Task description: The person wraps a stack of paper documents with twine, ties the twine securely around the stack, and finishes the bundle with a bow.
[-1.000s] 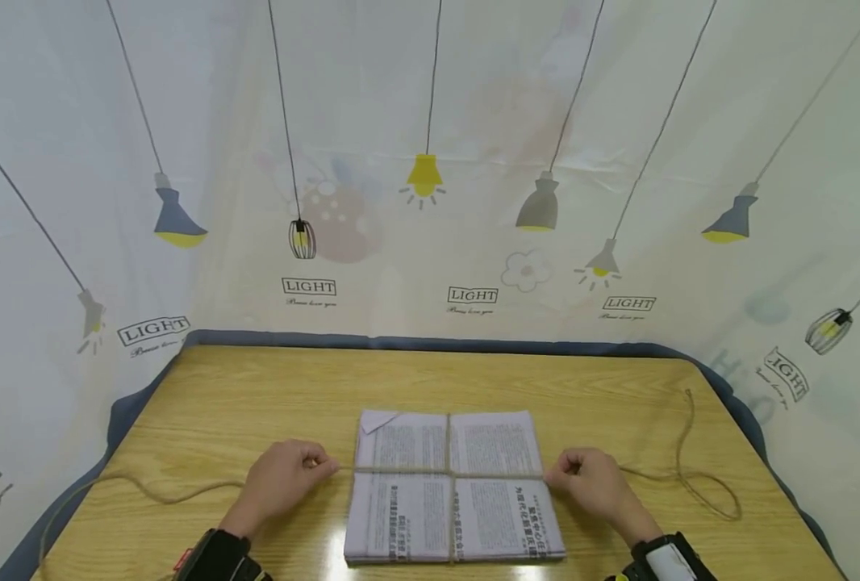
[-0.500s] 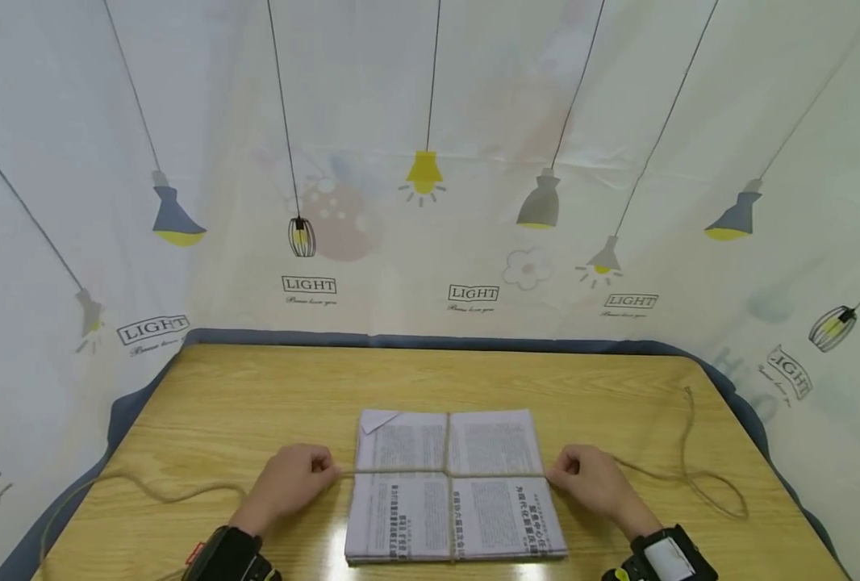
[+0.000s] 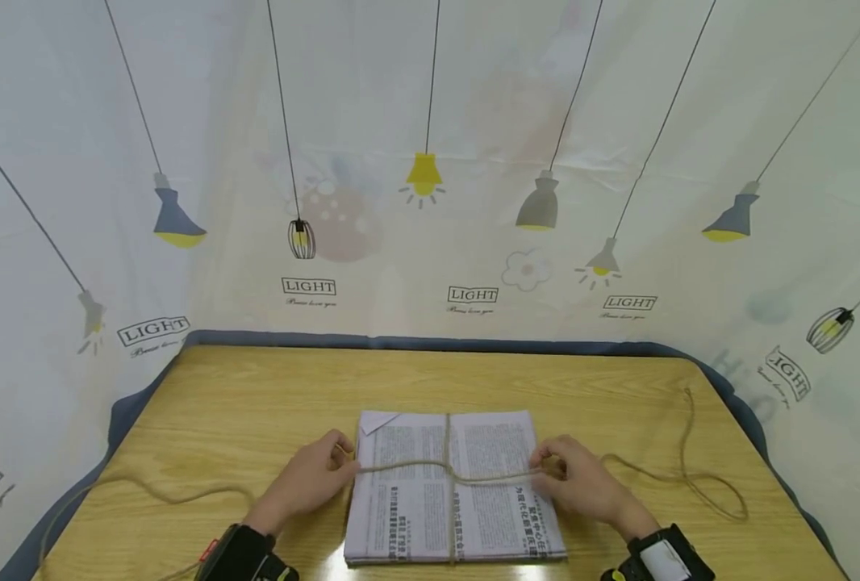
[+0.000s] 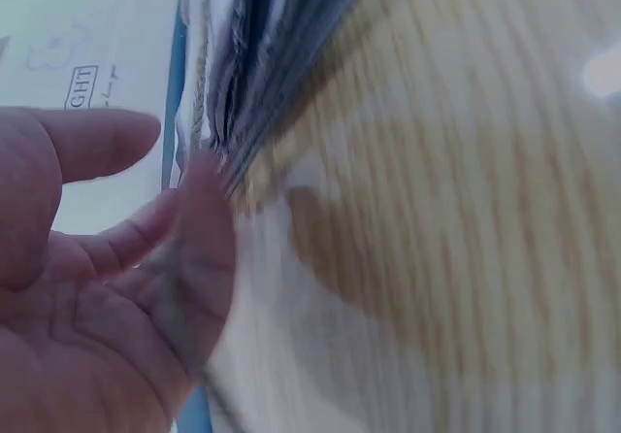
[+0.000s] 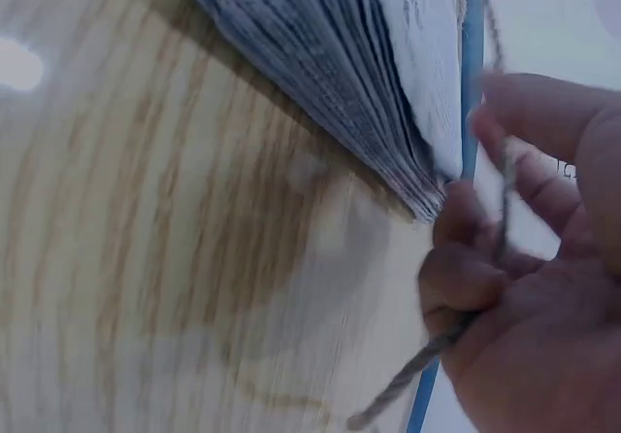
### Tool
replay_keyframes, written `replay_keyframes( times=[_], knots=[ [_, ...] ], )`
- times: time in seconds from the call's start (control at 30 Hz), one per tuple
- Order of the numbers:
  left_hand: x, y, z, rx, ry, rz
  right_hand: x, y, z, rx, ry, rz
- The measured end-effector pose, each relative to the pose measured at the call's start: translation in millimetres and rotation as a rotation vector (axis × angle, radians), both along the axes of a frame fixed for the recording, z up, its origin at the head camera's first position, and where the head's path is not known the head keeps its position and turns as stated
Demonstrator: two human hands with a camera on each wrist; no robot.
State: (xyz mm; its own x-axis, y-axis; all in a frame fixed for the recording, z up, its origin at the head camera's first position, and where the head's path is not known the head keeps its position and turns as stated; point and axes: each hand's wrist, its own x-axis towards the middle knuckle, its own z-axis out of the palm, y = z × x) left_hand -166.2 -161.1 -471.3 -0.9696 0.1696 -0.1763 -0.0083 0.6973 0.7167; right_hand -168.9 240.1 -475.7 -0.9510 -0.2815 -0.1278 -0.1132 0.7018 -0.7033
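A stack of folded newspapers (image 3: 404,516) lies at the table's front middle. A thin tan rope (image 3: 415,463) crosses it both ways, its crosswise run bowed and loose. At the stack's left edge is my left hand (image 3: 310,480); the left wrist view has its thumb (image 4: 107,144) apart from the fingers, the blurred rope lying across them. Beyond the right edge, my right hand (image 3: 582,484) holds the rope; in the right wrist view its lower fingers (image 5: 464,280) curl round the cord near the stack's layered edge (image 5: 330,83).
One rope tail (image 3: 176,496) trails left over the wooden table (image 3: 270,387). The other tail (image 3: 713,492) loops on the right side. Behind stands a white lamp-printed curtain (image 3: 372,315). Both wrists wear black straps.
Both hands have come inward toward the stack. The crosswise rope, straight and taut before, now curves slackly over the newspapers. My left thumb and fingers have parted.
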Motion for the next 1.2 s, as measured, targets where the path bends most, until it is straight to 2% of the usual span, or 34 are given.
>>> replay_keyframes(
  times=[0.1, 0.2, 0.37, 0.5, 0.67, 0.83, 1.0, 1.2],
  knots=[
    [0.5, 3, 0.9, -0.004, 0.008, 0.022, 0.6, 1, 0.8, -0.048, 0.034, 0.028],
    [0.4, 3, -0.1, -0.062, 0.033, 0.019, 0.8, 1, 1.7, -0.080, 0.023, 0.001],
    [-0.9, 0, -5.9, -0.114, 0.062, -0.006, 0.7, -4, 0.9, -0.075, -0.064, -0.146],
    [-2.3, -2, -10.7, -0.148, 0.090, 0.011, 1.1, -10, 0.1, -0.036, -0.101, -0.266],
    [-2.2, -4, -15.2, -0.186, 0.123, 0.043, -0.1, -15, -3.0, 0.019, -0.118, -0.317],
    [-0.9, 1, -16.1, -0.171, 0.089, 0.042, 0.0, -15, -7.9, 0.068, -0.150, -0.341],
    [-0.8, 4, -15.0, -0.176, 0.029, 0.077, -0.6, -16, -8.0, 0.116, -0.161, -0.341],
    [-0.8, 9, -16.4, -0.095, -0.057, 0.112, -5.3, -18, -3.4, 0.163, -0.207, -0.325]
  ],
)
